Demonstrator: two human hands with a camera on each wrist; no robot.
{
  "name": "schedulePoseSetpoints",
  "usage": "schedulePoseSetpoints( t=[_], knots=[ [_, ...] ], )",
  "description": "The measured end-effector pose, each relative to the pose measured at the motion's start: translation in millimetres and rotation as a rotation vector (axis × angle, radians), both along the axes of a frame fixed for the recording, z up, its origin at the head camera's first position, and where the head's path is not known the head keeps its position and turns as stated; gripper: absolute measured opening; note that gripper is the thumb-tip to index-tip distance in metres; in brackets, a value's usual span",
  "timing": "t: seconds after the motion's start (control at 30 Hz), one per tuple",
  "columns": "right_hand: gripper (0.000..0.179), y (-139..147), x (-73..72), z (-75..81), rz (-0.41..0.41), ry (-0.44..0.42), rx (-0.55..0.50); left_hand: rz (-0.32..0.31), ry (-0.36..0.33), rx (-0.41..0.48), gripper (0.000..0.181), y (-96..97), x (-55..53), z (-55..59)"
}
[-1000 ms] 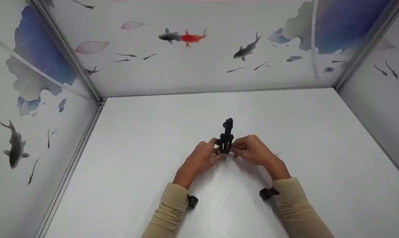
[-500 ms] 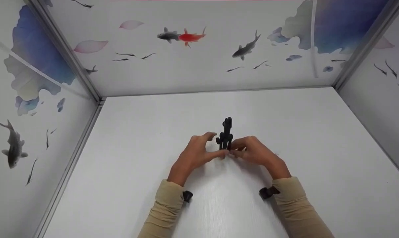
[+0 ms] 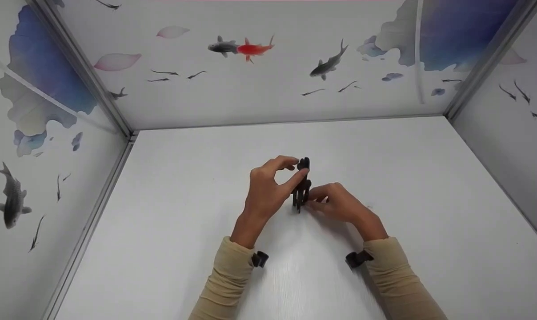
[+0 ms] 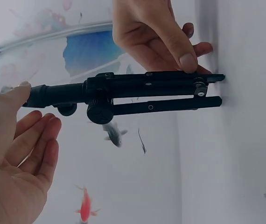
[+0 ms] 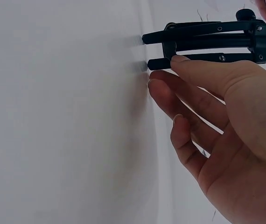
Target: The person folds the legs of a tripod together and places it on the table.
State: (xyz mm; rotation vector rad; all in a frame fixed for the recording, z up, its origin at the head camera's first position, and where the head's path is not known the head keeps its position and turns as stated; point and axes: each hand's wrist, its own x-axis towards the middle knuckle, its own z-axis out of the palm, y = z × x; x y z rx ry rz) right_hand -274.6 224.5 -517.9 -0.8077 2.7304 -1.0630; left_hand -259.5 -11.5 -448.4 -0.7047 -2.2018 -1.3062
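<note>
A black tripod (image 4: pixel 137 84) stood upright, its legs nearly folded together, on the white table (image 3: pixel 184 178). The left hand (image 3: pixel 268 189) pinched its top, the thumb partly blocking the head view of it; the right hand (image 3: pixel 339 204) pinched a leg near the foot. Black wrist cameras (image 3: pixel 260 259) sat beside the beige sleeves (image 3: pixel 228 275), and the back wall (image 3: pixel 250 98) bore painted fish (image 3: pixel 254 47) (one bright red).

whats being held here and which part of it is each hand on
A small black tripod, legs folded together: the left hand holds its top end, and the right hand holds one leg near its foot.
</note>
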Motion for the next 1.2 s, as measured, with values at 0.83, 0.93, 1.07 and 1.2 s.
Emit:
schedulePoseSetpoints(
  t=[0.83,0.93,1.07,1.2],
  knots=[
    [0.015,-2.1,1.2,1.3,0.008,0.008,0.003,-0.081,-0.069,0.097,0.014,-3.7,-0.7,9.8],
    [0.016,-1.6,0.9,1.7,0.005,0.014,-0.001,-0.077,-0.081,0.098,0.015,-7.2,-0.6,11.0],
    [0.017,-0.8,0.0,1.9,-0.011,0.023,-0.005,-0.083,-0.098,0.104,0.015,-13.0,-1.5,12.4],
    [0.018,1.4,-0.2,2.1,-0.036,0.028,-0.009,-0.098,-0.121,0.118,0.013,-18.9,-2.8,13.5]
  ],
)
